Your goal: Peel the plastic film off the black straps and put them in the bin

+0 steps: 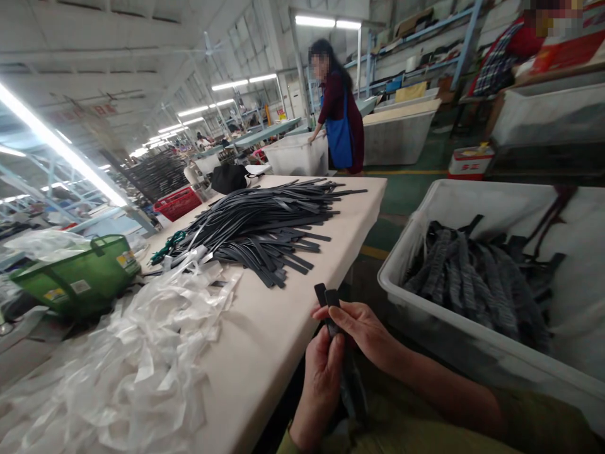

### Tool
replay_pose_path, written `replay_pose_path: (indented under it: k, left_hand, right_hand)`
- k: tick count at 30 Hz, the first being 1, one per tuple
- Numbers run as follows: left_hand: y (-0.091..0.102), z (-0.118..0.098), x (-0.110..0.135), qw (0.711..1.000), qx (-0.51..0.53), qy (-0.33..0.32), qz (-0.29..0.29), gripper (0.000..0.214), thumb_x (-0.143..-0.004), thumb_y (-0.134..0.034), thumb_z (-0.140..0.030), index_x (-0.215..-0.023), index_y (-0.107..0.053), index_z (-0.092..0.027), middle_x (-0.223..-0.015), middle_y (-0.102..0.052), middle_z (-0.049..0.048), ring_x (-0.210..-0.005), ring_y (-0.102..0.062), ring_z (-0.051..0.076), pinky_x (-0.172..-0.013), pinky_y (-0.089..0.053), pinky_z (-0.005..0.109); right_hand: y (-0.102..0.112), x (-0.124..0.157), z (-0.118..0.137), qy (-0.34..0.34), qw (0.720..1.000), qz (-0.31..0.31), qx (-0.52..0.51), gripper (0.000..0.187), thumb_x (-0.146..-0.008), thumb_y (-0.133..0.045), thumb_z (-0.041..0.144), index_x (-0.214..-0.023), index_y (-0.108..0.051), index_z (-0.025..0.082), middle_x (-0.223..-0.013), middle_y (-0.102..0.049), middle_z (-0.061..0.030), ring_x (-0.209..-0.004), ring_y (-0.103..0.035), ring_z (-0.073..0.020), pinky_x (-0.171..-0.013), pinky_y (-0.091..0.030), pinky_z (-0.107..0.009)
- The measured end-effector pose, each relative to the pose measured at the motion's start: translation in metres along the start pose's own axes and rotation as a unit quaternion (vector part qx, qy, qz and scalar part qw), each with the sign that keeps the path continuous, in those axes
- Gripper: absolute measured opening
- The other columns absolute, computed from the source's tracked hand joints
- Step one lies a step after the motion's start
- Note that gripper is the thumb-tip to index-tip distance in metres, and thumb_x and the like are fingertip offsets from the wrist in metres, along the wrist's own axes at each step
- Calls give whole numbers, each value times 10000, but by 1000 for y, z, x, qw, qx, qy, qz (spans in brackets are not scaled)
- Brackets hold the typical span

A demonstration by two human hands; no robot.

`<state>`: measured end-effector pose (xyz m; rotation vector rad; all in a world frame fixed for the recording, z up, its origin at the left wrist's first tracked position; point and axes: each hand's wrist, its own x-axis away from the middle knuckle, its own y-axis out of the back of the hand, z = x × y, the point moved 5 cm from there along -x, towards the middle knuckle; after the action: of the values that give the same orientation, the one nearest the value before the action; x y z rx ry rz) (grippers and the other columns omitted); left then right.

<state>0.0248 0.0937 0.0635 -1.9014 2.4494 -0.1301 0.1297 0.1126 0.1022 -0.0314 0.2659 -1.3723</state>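
Two dark flat straps stand up side by side from between my hands, and their lower length hangs toward my lap. My left hand is closed around them from below, thumb against the front. Just above it, my right hand pinches the straps near their ends, thumb in front and fingers partly hidden behind. Beyond my hands, on the table, lies a large fanned pile of similar black straps, with a green tie at its left end.
Crumpled white strips cover the table's near left, beside a green bag. A white bin on my right holds dark strap bundles. A person in a blue apron leans over another white bin. A red basket stands behind.
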Motion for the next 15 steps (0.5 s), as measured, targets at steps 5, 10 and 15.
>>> replay_pose_path:
  k: [5, 10, 15]
  left_hand:
    - [-19, 16, 20, 989, -105, -7, 106, 417, -927, -486, -522, -889, -723, -180, -818, -667, 61, -768, -577, 198, -740, -443, 266]
    - [-32, 49, 29, 978, -131, 5, 160, 448, -884, -510, -590, -868, -745, -210, -827, -698, 74, -806, -619, 227, -768, -457, 290]
    - [-12, 76, 23, 992, -72, 77, 68, 522, -802, -593, -639, -1120, -691, -237, -1045, -735, 77, -1020, -645, 269, -921, -477, 335]
  right_hand:
    - [29, 11, 6, 15, 994, -90, -64, 377, -907, -610, 522, -761, -748, 202, -913, -746, -62, -951, -649, -232, -941, -459, -381]
    - [64, 23, 26, 68, 983, -154, -69, 348, -910, -618, 496, -747, -734, 212, -826, -742, -41, -932, -655, -233, -957, -454, -401]
    - [141, 32, 90, 189, 936, -296, 30, 318, -891, -637, 517, -766, -727, 238, -859, -750, -29, -949, -678, -238, -970, -475, -413]
